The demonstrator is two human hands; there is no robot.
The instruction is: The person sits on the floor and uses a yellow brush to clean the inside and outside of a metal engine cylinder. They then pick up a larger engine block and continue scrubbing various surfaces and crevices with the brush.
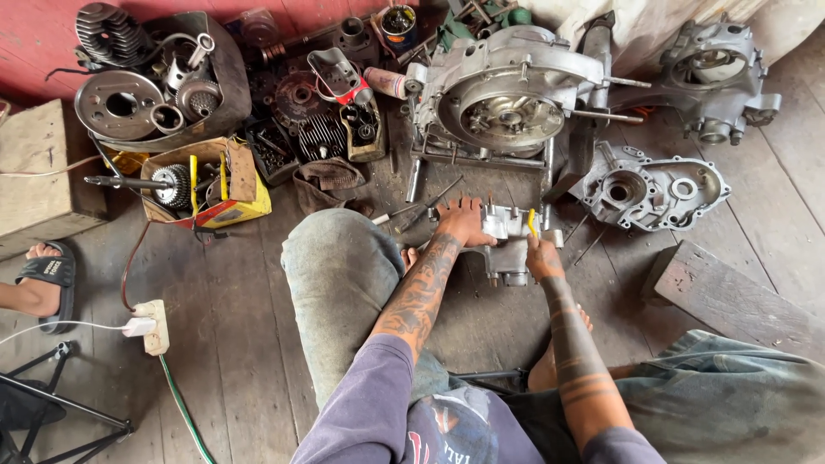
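Fingers of the left hand (464,222) spread flat on a small, dull-silver engine casting (507,245); the right hand (540,251) pinches a yellow-handled tool (532,223) against its right edge.

Worn grey plank floor (232,335), red wall (34,34) behind, wooden box (39,180) left, daylight.

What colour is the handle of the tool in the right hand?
Yellow; the tool handle in the right hand shows in the head view.
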